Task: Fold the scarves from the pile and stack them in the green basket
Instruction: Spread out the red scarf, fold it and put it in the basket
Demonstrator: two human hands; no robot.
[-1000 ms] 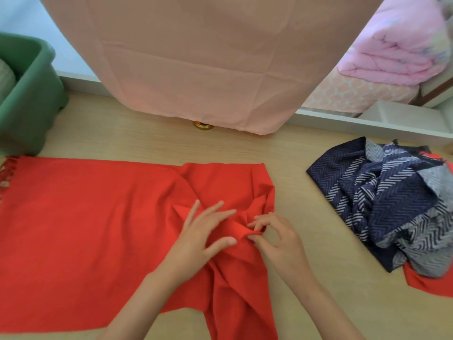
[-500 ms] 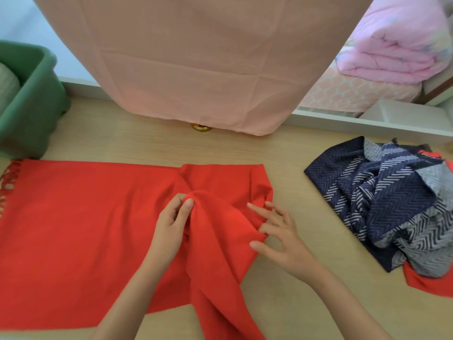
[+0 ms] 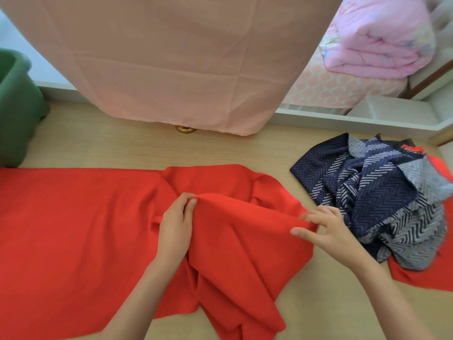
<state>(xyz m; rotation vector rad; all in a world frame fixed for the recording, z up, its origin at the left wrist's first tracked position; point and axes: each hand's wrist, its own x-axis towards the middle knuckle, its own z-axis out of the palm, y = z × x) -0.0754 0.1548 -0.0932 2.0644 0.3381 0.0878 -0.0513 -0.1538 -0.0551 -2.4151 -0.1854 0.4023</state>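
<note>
The red scarf (image 3: 73,229) lay on the floor (image 3: 122,148), flat along its left stretch and bunched at its right end. The left hand (image 3: 175,224) pinched a raised ridge near the scarf's middle, thumb against fingertips. The right hand (image 3: 326,231) pinched the scarf's right edge, thumb stuck out under the cloth. The green basket (image 3: 17,111) stood off the scarf's far-left corner, and the pile (image 3: 380,192) sat just beyond its right end. To do this step well, both grips probably needed to draw the bunched end out taut — corners found and squared — before any fold was laid, since trapped creases would likely make a lumpy stack.
</note>
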